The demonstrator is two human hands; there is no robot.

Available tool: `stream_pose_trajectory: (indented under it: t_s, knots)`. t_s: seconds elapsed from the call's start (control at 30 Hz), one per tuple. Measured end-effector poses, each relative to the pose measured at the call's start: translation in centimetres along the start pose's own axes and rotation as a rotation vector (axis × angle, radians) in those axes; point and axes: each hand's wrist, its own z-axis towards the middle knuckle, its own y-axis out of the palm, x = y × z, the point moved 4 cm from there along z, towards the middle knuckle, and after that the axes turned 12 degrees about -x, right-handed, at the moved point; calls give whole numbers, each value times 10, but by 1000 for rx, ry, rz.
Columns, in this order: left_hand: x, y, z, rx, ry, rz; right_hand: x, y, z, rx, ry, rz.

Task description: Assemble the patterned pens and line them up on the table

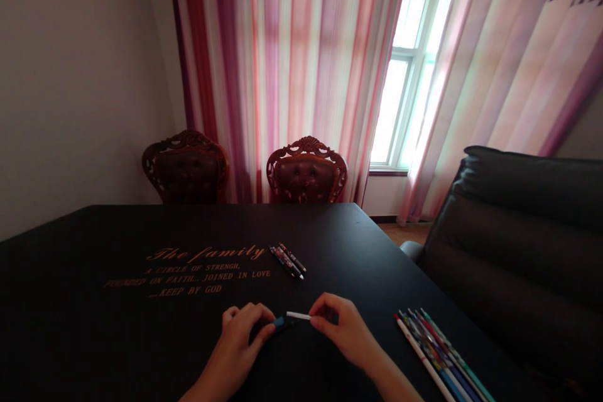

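Observation:
Low in the centre of the head view, my left hand pinches a small blue piece, which has a dark tip pointing right. Facing it, my right hand holds a thin white stick by its right end between thumb and fingers. The white stick's free end points at the blue piece, with a small gap between them. Just beyond my hands, a few patterned pens lie side by side on the black table.
To the right lies a row of several longer pens near the table's right edge. Gold lettering marks the tabletop. Two carved chairs stand behind the table, and a black leather chair is at the right.

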Motion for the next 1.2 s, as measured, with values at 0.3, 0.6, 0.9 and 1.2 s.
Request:
stream_pose_trajectory:
  t_s: [0.3, 0.6, 0.9, 1.2]
  knots:
    - [2, 0, -3, 5, 20, -5, -9, 1, -3, 9, -41, -13]
    - [12, 0, -5, -11, 39, -42, -12, 4, -5, 70, -51, 116]
    - [12, 8, -5, -2, 1, -55, -17, 13, -7, 56, -31, 145]
    - [11, 15, -6, -5, -23, -55, -10, 24, -5, 45, -14, 147]
